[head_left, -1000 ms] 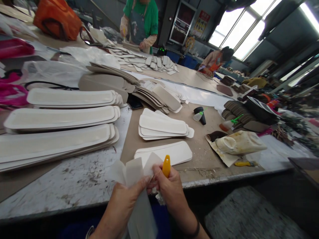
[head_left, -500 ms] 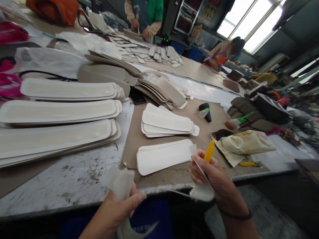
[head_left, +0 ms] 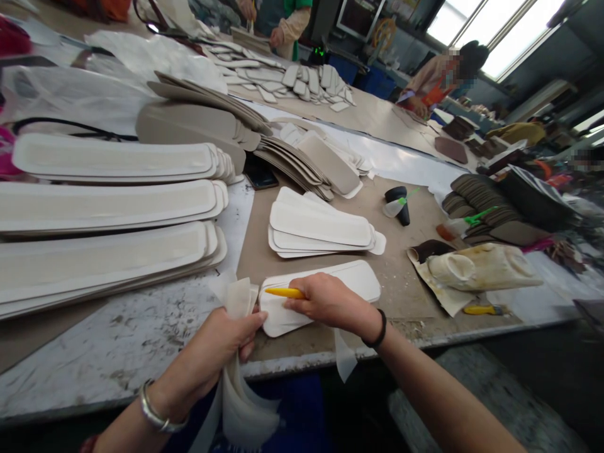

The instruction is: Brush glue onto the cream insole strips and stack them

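Yellow handle (head_left: 283,292), tipped up earlier, now points left, long axis near level, above white cards (head_left: 361,280), clasped by fingers of the right hand (head_left: 328,302); beside the cards, the left hand (head_left: 231,336) pinches dangling strips (head_left: 248,409).

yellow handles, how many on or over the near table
2: one yellow handle in the right hand, the other handle lying in front of the stained container. More may be hidden.
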Tool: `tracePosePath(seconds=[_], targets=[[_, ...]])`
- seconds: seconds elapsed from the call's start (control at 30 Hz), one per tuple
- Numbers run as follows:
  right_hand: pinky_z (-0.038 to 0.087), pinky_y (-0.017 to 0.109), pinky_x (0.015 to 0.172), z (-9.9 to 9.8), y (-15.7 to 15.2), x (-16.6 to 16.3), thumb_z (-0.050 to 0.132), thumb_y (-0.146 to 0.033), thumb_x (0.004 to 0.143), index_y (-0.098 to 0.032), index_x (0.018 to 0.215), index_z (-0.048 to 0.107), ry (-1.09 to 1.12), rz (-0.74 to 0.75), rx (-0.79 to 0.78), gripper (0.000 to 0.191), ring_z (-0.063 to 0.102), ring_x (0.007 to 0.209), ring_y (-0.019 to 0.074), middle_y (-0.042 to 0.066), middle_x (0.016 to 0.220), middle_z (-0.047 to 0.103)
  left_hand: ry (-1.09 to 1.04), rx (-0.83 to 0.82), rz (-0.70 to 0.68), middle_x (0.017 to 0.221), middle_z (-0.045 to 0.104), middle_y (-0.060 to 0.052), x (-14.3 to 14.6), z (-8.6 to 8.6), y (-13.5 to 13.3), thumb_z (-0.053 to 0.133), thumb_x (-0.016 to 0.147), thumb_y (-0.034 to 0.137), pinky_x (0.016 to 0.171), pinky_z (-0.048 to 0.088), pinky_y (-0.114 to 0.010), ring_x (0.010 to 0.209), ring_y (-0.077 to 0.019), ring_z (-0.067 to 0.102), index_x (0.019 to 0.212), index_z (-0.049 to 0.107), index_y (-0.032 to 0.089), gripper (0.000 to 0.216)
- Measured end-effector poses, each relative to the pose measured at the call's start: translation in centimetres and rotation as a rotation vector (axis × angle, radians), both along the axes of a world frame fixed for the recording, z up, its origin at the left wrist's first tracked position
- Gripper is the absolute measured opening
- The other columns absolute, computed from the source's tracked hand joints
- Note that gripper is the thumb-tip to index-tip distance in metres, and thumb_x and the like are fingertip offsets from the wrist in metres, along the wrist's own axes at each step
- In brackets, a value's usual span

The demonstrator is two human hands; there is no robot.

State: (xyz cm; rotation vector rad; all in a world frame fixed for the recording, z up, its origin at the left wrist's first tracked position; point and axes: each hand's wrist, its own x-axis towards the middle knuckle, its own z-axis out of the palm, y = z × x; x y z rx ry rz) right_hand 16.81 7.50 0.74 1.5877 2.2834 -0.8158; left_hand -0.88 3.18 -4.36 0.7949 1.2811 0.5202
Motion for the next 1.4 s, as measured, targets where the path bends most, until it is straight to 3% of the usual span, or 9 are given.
tracePosePath(seconds=[0.23,0.37,0.6,0.73,0.83,1.0,1.2,1.4], targets=[[0.029,0.025,0.052,-1.1,0.4,-0.6,0.053,-0.038,0.088,-0.021,0.088,0.065,-0.064,0.125,0.09,0.021,0.061,0.07,0.0186,0.004,0.078,0.067,0.016,0.024,0.003,0.034,0.044,0.005,0.2,-0.3,0.2,0.061,0.066,0.048,0.044,0.03,-0.023,0.037,-0.0098,0.039,0.044,0.047,0.02,0.038],[0.033,0.025,0.055,-0.8,0.4,-0.6,0.054,-0.036,0.088,-0.02,0.087,0.065,-0.087,0.148,0.097,0.02,0.062,0.072,0.0203,0.005,0.077,0.069,0.082,0.031,-0.024,0.033,0.051,-0.001,0.5,-0.4,0.3,0.06,0.066,0.05,0.044,0.034,-0.025,0.036,-0.0127,0.045,0.034,0.049,0.02,0.045],[0.033,0.025,0.054,-1.0,-0.1,-0.6,0.056,-0.038,0.086,-0.021,0.088,0.065,-0.053,0.145,0.138,0.02,0.062,0.072,0.0207,0.005,0.076,0.069,0.165,0.04,-0.028,0.03,0.051,-0.002,1.1,-0.4,0.4,0.061,0.065,0.05,0.04,0.034,-0.025,0.031,-0.0131,0.044,0.032,0.049,0.02,0.047],[0.031,0.025,0.055,-0.4,-1.5,2.2,0.06,-0.038,0.084,-0.021,0.083,0.065,-0.066,0.059,0.09,0.018,0.061,0.072,0.0198,0.003,0.076,0.067,0.199,0.067,-0.037,0.03,0.051,-0.002,1.0,-0.1,0.3,0.061,0.065,0.046,0.045,0.036,-0.025,0.033,-0.0121,0.044,0.03,0.049,0.019,0.045],[0.033,0.025,0.058,0.0,-3.0,6.4,0.057,-0.032,0.086,-0.018,0.078,0.064,-0.1,-0.133,0.062,0.017,0.059,0.072,0.018,0.003,0.077,0.066,0.205,0.071,-0.031,0.032,0.053,-0.002,0.9,0.3,0.1,0.061,0.066,0.047,0.048,0.037,-0.024,0.036,-0.0121,0.045,0.031,0.05,0.019,0.046],[0.037,0.024,0.07,-0.4,-4.7,11.8,0.047,-0.022,0.091,-0.014,0.091,0.059,-0.066,-0.354,0.246,0.014,0.057,0.08,0.0162,0.005,0.088,0.061,0.204,0.037,-0.052,0.031,0.052,-0.001,0.7,-0.1,-0.1,0.062,0.066,0.049,0.052,0.038,-0.025,0.039,-0.0142,0.048,0.033,0.051,0.019,0.046],[0.037,0.025,0.066,-0.8,-4.1,10.9,0.046,-0.026,0.093,-0.017,0.095,0.055,-0.343,-0.358,0.357,0.013,0.06,0.082,0.0198,0.007,0.09,0.065,0.278,0.019,-0.043,0.034,0.056,-0.004,0.8,-0.8,-0.1,0.066,0.061,0.053,0.048,0.038,-0.025,0.04,-0.0162,0.05,0.034,0.052,0.018,0.047],[0.039,0.026,0.062,-1.5,-3.1,10.7,0.045,-0.031,0.094,-0.017,0.096,0.055,-0.442,-0.292,0.356,0.017,0.063,0.082,0.022,0.008,0.09,0.067,0.3,0.009,-0.05,0.039,0.06,-0.006,1.2,0.2,-0.2,0.064,0.063,0.055,0.05,0.042,-0.026,0.042,-0.0166,0.052,0.034,0.053,0.019,0.048]])
